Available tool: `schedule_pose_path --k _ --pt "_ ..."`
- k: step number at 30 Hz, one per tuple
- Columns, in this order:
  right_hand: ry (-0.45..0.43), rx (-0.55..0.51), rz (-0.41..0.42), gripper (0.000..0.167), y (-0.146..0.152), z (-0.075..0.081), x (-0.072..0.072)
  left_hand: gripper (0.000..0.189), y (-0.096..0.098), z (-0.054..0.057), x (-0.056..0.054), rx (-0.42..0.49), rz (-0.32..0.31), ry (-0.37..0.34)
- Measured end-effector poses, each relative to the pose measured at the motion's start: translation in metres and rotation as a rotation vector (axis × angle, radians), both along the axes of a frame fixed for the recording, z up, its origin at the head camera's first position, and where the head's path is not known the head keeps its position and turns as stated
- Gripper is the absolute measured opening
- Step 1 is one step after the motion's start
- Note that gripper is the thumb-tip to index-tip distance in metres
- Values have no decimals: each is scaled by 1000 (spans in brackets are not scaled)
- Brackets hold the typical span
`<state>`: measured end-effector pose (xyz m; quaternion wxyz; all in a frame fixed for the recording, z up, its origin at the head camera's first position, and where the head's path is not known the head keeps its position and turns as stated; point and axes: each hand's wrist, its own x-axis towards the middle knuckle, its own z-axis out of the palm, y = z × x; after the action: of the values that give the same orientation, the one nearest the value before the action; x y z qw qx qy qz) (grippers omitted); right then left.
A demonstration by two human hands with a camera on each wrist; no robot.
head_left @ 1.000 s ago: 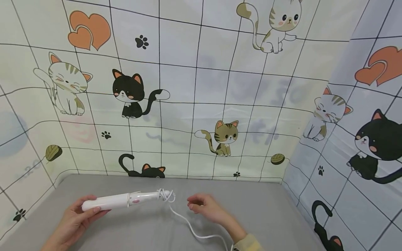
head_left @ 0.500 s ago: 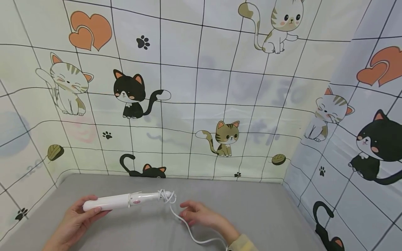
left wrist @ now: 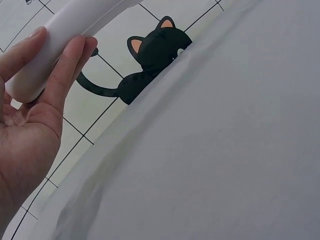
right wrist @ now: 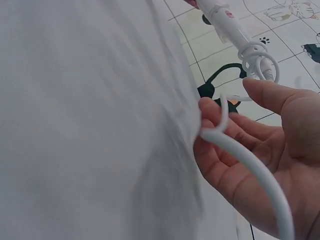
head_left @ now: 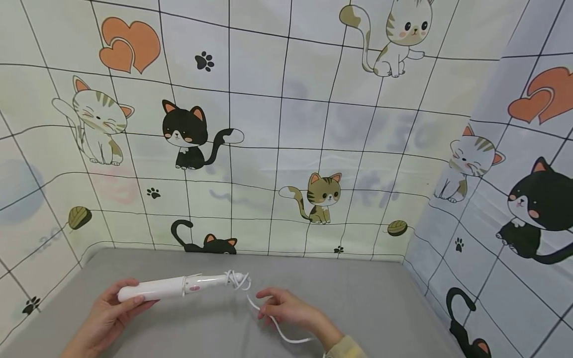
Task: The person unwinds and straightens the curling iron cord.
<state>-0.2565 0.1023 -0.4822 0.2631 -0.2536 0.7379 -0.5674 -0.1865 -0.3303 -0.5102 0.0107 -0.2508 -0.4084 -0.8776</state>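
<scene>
My left hand (head_left: 109,315) holds a white hair styling iron (head_left: 167,287) by its thick rounded end, fingers and thumb around it. The iron lies nearly level, with a small pink mark on its narrower part. Loops of white cord (head_left: 239,280) wrap its right end. From there the loose white cord (right wrist: 255,167) runs down to my right hand (head_left: 293,313), where it crosses the curled fingers. In the right wrist view the thumb (right wrist: 270,95) stays apart from those fingers, and the cord bends at the fingertips. Part of the cord is hidden behind the hand.
A grey covered surface (head_left: 380,293) lies under both hands. Behind it and on both sides rise cloth walls (head_left: 255,124) with a grid and printed cats. The cord runs out at the bottom of the head view.
My right hand has moved a little left and down to the cord, which now runs across its fingers. My left hand and the styling iron have stayed nearly still.
</scene>
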Motion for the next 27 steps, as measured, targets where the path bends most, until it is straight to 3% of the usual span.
schedule_pose_path --k 5,8,15,22,27 --pt "98 28 -59 27 5 3 -3 60 -1 -1 -1 14 -1 10" --pt "126 18 -142 24 9 4 -7 60 -3 -1 -1 11 14 13" --pt "286 51 -300 16 21 9 -16 58 -5 -2 -1 -2 48 25" --pt "336 64 -372 16 39 9 -21 59 -8 -3 1 25 17 38" --pt "358 55 -534 17 50 7 -27 59 -10 -4 3 51 -6 38"
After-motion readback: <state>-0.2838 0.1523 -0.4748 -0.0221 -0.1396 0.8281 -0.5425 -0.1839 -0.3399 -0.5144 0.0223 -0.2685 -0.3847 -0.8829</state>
